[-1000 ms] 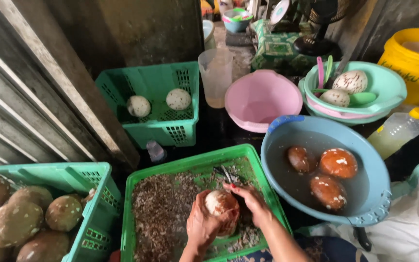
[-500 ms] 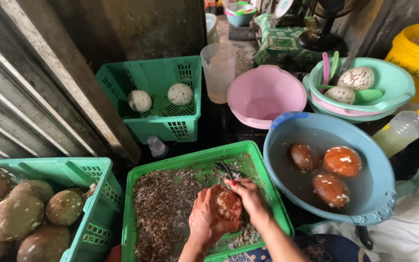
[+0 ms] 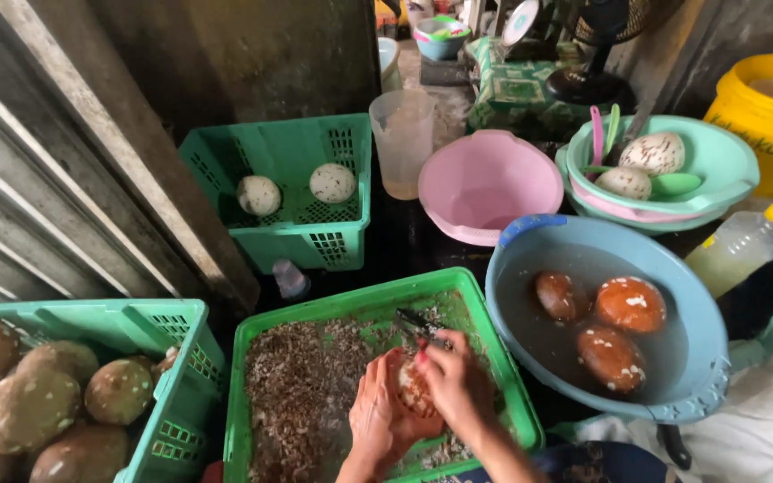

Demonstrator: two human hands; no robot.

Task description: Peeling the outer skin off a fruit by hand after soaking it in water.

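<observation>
Head view, looking down: both hands meet over a green tray (image 3: 480, 326), clamped together around one round brown fruit (image 3: 411, 386). The left hand (image 3: 379, 420) cups it from below and the side, fingers curled up around it. The right hand (image 3: 454, 385) lies over the top with the wrist bent inward, and a dark knife (image 3: 418, 322) sticks out beyond its fingertips towards the tray's far edge. Brown and white peelings (image 3: 306, 394) cover the tray floor under the hands. Just right of the tray, a blue basin (image 3: 700, 358) of cloudy water holds three peeled reddish-brown fruits (image 3: 630, 304). To the left, a green crate (image 3: 181, 376) is heaped with unpeeled ones (image 3: 29, 407). Farther off, another green crate (image 3: 297, 152) holds two pale fruits (image 3: 332, 182), beside a pink bowl (image 3: 485, 179).
</observation>
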